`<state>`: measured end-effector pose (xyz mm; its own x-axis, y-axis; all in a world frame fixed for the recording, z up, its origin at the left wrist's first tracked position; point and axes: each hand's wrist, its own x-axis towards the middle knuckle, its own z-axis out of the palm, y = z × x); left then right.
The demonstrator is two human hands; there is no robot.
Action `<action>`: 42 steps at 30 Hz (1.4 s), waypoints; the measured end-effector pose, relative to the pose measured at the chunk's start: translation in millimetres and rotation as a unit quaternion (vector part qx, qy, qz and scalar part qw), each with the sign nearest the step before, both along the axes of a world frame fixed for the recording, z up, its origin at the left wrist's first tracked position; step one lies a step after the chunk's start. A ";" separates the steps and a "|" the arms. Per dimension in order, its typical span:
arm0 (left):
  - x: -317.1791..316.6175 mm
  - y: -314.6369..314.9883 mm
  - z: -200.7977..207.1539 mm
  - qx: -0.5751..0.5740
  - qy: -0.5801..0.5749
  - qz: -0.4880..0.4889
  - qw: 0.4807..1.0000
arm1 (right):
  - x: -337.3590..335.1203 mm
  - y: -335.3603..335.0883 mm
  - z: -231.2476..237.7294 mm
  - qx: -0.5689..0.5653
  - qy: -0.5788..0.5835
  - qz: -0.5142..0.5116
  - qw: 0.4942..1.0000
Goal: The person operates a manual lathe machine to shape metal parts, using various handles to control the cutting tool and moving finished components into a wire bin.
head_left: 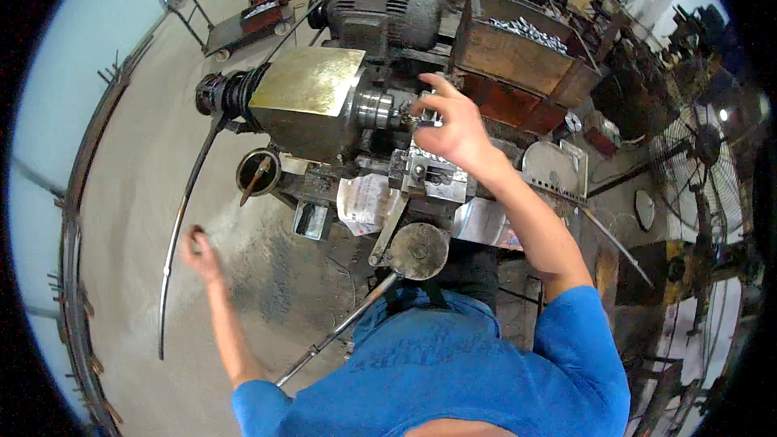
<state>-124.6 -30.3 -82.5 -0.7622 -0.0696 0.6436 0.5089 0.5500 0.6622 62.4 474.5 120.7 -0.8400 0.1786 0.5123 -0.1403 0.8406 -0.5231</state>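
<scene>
Right hand (457,123) arches forward, left hand (200,257) seems loosely curled.

Your right hand (457,128) is beside the lathe spindle (375,109); your left hand (202,259) is near a long metal rod (170,255).

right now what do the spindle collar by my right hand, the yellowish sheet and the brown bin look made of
Spindle collar: polished metal, probably steel, with silvery highlights. Yellowish sheet: possibly brass or coated metal; flat, glossy, smudged. Brown bin: worn wood or rusted metal; dull, stained sides leave that open.
</scene>
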 end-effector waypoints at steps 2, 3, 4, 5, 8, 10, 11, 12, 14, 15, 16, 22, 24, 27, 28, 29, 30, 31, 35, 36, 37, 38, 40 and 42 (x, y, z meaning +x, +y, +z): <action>9.8 82.9 -28.1 -0.123 -0.264 -0.034 0.956 | 44.3 22.7 -1.2 -0.004 0.000 -0.025 1.000; 13.7 100.8 -58.5 -0.045 -0.464 -0.097 0.879 | 65.2 35.0 -7.5 -0.034 -0.009 -0.033 0.999; 11.6 107.0 -107.0 -0.161 -0.459 -0.119 0.865 | 86.4 40.9 -6.9 -0.036 -0.034 -0.070 0.996; 25.3 135.9 -116.0 -0.295 -0.360 -0.143 0.873 | 112.7 54.2 -8.4 -0.026 -0.076 -0.098 0.992; 28.6 172.8 -105.6 -0.528 -0.281 -0.145 0.788 | 184.4 89.9 -24.4 0.016 -0.093 -0.185 0.978; -5.0 139.8 -113.3 -0.632 -0.074 -0.218 0.740 | 224.0 114.9 -38.4 -0.067 -0.127 -0.246 0.959; -5.2 177.7 -69.9 -0.714 -0.126 -0.212 0.656 | 254.1 135.8 -60.2 -0.058 -0.166 -0.339 0.924; -4.2 175.1 -68.1 -0.698 -0.130 -0.211 0.672 | 277.2 155.1 -70.6 -0.035 -0.171 -0.341 0.924; -0.5 172.0 -71.9 -0.656 -0.138 -0.205 0.713 | 318.1 188.7 -90.7 -0.009 -0.204 -0.407 0.890; 4.9 168.2 -74.2 -0.632 -0.145 -0.197 0.736 | 338.7 202.5 -101.6 0.071 -0.240 -0.453 0.855; 11.5 163.9 -74.2 -0.608 -0.150 -0.188 0.756 | 362.6 220.9 -115.5 0.069 -0.294 -0.497 0.813; 77.1 123.2 -23.9 -0.481 -0.340 -0.265 0.763 | 484.2 272.6 -188.8 0.113 -0.490 -0.600 0.623; 122.5 114.1 18.5 -0.382 -0.508 -0.347 0.689 | 488.5 258.6 -207.7 0.134 -0.438 -0.600 0.656; 194.5 121.0 65.3 -0.270 -0.605 -0.403 0.631 | 512.6 199.9 -221.5 0.147 -0.352 -0.604 0.700; 212.5 131.3 78.6 -0.277 -0.608 -0.417 0.617 | 519.6 176.0 -224.8 0.122 -0.386 -0.613 0.678; 228.8 143.5 89.1 -0.285 -0.589 -0.433 0.620 | 496.8 135.9 -201.4 0.090 -0.392 -0.617 0.677; 237.4 146.0 77.0 -0.298 -0.576 -0.409 0.641 | 507.7 115.0 -215.5 0.093 -0.370 -0.627 0.680; 246.5 142.3 55.6 -0.303 -0.565 -0.383 0.665 | 486.4 92.4 -203.9 0.067 -0.380 -0.635 0.669; 245.1 152.2 35.1 -0.352 -0.490 -0.392 0.695 | 454.1 45.9 -189.4 -0.041 -0.409 -0.632 0.657; 244.8 153.9 35.4 -0.351 -0.495 -0.390 0.693 | 453.8 40.3 -191.9 -0.043 -0.384 -0.632 0.672; 244.6 154.9 35.9 -0.349 -0.501 -0.387 0.691 | 455.4 33.9 -197.0 -0.045 -0.359 -0.630 0.687; 244.0 154.2 34.9 -0.346 -0.500 -0.390 0.691 | 455.4 28.0 -199.5 -0.047 -0.335 -0.628 0.701; 243.8 151.7 32.1 -0.338 -0.501 -0.396 0.692 | 451.4 24.2 -200.8 -0.052 -0.343 -0.634 0.691; 244.3 158.7 39.7 -0.341 -0.499 -0.396 0.691 | 438.1 20.0 -182.4 -0.095 -0.357 -0.633 0.680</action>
<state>119.7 128.4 -42.9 -0.4749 0.6842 -0.5535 0.3054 0.7180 0.6255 500.5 494.6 -61.7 0.0257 0.9965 -0.0801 0.9801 -0.0409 -0.1943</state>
